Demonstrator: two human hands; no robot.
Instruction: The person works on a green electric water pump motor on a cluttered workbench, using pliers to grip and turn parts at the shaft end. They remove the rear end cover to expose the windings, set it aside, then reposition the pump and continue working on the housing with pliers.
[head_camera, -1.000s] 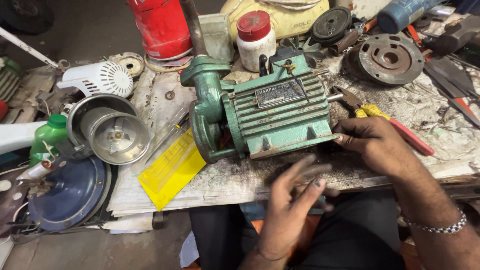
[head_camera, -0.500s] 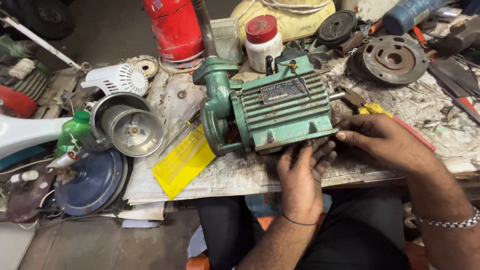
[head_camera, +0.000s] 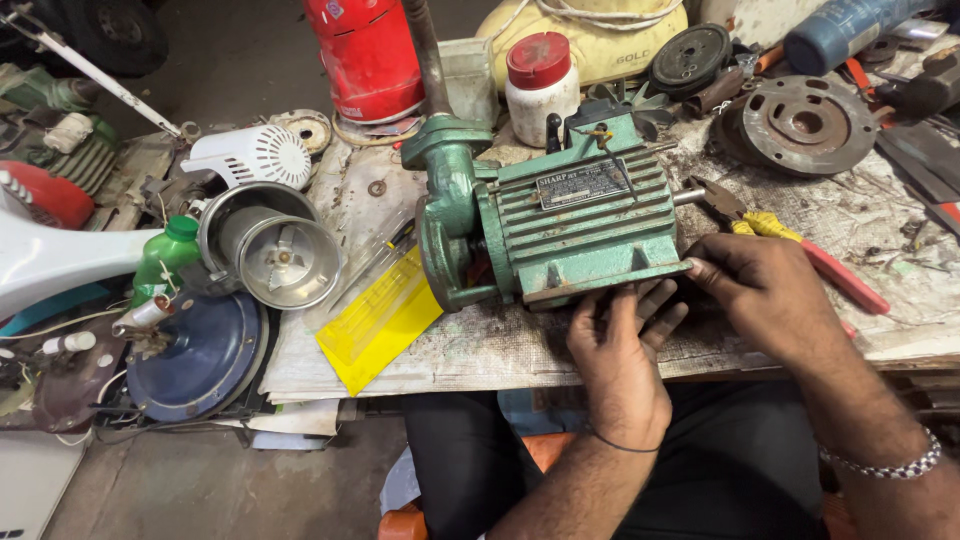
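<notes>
Resting both hands, left hand (head_camera: 618, 345) and right hand (head_camera: 770, 295), against green motor (head_camera: 580, 225).

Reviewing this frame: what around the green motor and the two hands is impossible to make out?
Head view only:
- Left hand fingertips: tucked under the green motor base, so their grip is hidden.
- Right hand palm side: turned away; anything held is unseen.
- Pliers: handles partly covered by the right hand.
- Motor's far side: hidden by its own body.
</notes>
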